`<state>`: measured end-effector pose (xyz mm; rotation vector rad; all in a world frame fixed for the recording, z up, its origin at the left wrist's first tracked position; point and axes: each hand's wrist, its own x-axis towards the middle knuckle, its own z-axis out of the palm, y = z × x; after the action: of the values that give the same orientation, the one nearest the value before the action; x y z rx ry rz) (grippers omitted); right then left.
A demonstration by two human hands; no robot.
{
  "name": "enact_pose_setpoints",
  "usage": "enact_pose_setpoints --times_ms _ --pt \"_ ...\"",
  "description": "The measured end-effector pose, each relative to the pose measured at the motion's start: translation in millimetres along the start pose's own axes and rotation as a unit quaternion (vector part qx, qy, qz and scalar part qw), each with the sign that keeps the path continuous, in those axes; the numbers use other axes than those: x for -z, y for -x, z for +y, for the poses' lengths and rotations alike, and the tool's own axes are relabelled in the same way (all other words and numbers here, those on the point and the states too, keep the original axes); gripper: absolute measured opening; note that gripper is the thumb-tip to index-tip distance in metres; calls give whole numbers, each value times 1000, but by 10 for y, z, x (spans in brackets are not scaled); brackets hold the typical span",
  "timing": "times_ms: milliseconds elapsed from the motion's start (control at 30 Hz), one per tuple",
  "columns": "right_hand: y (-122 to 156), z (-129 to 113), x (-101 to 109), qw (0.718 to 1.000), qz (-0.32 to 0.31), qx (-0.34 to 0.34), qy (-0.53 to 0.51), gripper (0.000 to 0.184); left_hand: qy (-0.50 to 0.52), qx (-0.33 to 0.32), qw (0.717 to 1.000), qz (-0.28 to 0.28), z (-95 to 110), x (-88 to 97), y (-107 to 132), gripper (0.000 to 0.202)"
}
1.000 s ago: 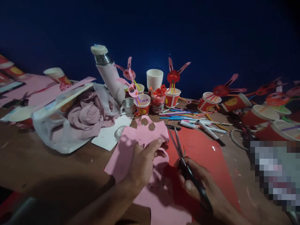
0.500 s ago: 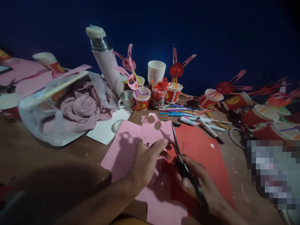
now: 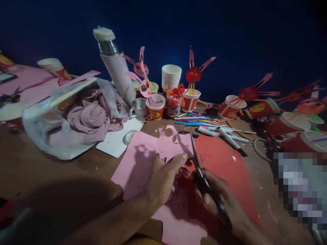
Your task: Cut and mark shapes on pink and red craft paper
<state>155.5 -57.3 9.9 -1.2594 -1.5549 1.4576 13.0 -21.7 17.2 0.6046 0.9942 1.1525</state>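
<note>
My left hand [image 3: 163, 177] pinches a piece of pink paper [image 3: 173, 144] with round holes cut in it, thumb on top. My right hand [image 3: 217, 199] grips dark scissors [image 3: 198, 166]; their blades are nearly closed and point away from me at the pink piece's right edge. Both hands hover over a larger pink sheet [image 3: 138, 163] and a red sheet [image 3: 219, 160] lying on the brown table [image 3: 51, 173].
Behind stand a tilted flask [image 3: 114, 64], a stack of white cups [image 3: 171, 76], red paper cups with rabbit cut-outs [image 3: 190, 98], a jar of red scraps [image 3: 173, 103] and scattered pens [image 3: 212, 129]. A plastic bag of pink cloth [image 3: 81, 115] lies left. A blurred patch [image 3: 301, 187] sits right.
The scissor blades have closed from open and shifted right beside the pink piece. My left hand and the pink piece moved slightly right. The view shifted a little.
</note>
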Motion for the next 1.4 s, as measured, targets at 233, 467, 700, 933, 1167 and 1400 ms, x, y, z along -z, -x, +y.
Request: enact_pose_setpoints --times_ms 233,467,700,933,1167,1400 --pt "15 -6 -2 1000 5 -24 -5 43 -1 5 1000 5 41 -11 12 13" --pt "16 31 -9 999 32 -24 -7 42 11 9 1000 6 34 1 1 10" --pt "18 14 -10 999 36 -33 7 39 13 19 1000 5 43 8 9 11" --pt "13 34 -8 999 36 -25 -17 30 10 23 1000 -1 26 15 -4 11" --pt "4 -9 -26 998 25 -25 -55 28 15 21 1000 4 41 4 -2 13" --pt "6 8 -51 997 29 -41 -58 31 1 31 1000 -3 82 2 -2 16"
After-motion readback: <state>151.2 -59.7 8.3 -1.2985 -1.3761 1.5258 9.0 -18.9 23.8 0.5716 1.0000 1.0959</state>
